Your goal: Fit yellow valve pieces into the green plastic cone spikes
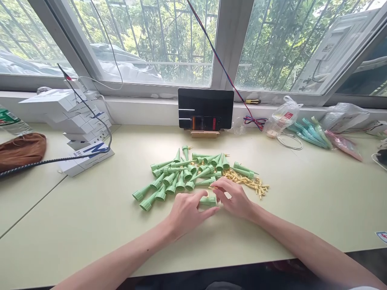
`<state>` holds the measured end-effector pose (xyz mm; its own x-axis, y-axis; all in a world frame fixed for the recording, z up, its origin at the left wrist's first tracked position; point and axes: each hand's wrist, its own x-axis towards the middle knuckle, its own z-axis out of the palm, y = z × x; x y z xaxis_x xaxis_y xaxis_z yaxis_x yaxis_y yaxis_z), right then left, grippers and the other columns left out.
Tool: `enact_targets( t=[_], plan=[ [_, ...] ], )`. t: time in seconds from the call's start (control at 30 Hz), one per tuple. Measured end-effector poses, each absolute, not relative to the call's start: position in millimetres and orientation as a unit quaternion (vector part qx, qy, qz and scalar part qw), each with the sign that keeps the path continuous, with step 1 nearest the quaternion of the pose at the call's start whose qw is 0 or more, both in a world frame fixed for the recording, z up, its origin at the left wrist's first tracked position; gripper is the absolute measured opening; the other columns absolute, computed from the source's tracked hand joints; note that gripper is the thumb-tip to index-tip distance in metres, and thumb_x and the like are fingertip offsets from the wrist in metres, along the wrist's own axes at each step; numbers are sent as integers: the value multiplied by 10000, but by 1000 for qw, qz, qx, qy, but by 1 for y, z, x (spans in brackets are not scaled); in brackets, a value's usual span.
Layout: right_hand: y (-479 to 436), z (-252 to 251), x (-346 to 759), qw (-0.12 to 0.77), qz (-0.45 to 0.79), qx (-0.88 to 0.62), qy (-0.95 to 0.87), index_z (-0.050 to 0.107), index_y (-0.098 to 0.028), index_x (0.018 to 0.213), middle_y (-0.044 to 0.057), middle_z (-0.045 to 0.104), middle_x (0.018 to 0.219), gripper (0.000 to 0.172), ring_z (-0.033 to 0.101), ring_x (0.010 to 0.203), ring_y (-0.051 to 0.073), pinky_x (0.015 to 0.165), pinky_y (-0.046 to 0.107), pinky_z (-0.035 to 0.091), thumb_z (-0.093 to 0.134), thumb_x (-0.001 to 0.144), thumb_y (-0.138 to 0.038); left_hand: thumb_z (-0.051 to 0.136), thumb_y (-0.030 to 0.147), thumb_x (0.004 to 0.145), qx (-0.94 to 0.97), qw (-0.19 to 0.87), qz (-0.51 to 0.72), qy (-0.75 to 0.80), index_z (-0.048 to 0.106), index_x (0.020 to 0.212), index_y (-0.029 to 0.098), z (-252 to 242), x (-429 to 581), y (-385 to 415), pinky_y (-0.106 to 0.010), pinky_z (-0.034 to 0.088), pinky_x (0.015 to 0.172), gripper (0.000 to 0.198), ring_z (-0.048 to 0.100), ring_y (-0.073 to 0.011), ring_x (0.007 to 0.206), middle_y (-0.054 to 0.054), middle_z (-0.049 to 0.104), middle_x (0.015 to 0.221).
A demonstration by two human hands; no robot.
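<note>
My left hand is closed around a green plastic watering spike, which lies sideways with its wide ribbed end toward the right. A yellow bit shows at its upper side, near my left fingertips. Just right of it, my right hand pinches what looks like a small yellow plastic valve, mostly covered by the fingers. Beyond both hands lies a loose heap of similar green spikes, some with yellow tips sticking out. Small yellow valves are piled behind and right of my right hand.
A dark tablet leans on a cardboard stand at the back. White boxes are stacked at left, crossed by a dark braided cable. Plastic bags and a coiled white cable lie at the back right.
</note>
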<state>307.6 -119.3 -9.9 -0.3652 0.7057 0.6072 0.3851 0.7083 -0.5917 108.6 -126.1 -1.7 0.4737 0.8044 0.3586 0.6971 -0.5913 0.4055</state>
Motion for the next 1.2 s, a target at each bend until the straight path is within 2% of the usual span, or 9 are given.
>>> enact_targets(
  t=[0.2,0.4,0.63,0.87,1.03,1.2],
  plan=[
    [-116,-9,308,459,154,-367,-794,590,-211,1015,21,620,759,124,575,634,145,596,271,480,468,994,-221,684,507,795,855,87,212,466,690,906,204,-5,110,-128,-235,411,539,323,595,-152,463,37,605,471],
    [-113,-9,309,461,171,-391,-778,600,-200,969,15,619,741,114,582,615,139,584,266,481,493,983,-235,664,454,820,867,101,203,444,689,929,209,-6,111,-132,-238,385,533,268,564,-149,444,38,595,471],
    [-113,-7,307,461,198,-404,-765,608,-195,941,21,619,728,145,570,585,134,519,250,474,494,986,-272,629,538,843,881,134,186,415,668,949,213,-4,111,-136,-239,326,517,344,520,-138,443,39,589,500],
    [-112,-8,308,462,191,-406,-765,614,-193,939,30,632,754,146,577,600,138,540,257,485,500,982,-275,667,573,800,894,133,168,394,647,841,207,0,111,-137,-252,277,496,369,479,-128,480,28,591,604],
    [-112,-9,309,458,191,-412,-764,611,-190,937,24,630,751,133,576,601,136,558,257,480,504,977,-257,708,506,775,908,121,153,370,648,897,217,1,109,-134,-256,267,499,319,489,-129,524,20,600,700],
    [-111,-9,309,455,194,-414,-765,608,-187,928,18,629,748,117,574,594,129,563,253,474,512,969,-240,662,430,829,911,116,152,365,634,908,209,3,108,-127,-253,297,507,236,498,-127,540,16,595,735]
  ],
)
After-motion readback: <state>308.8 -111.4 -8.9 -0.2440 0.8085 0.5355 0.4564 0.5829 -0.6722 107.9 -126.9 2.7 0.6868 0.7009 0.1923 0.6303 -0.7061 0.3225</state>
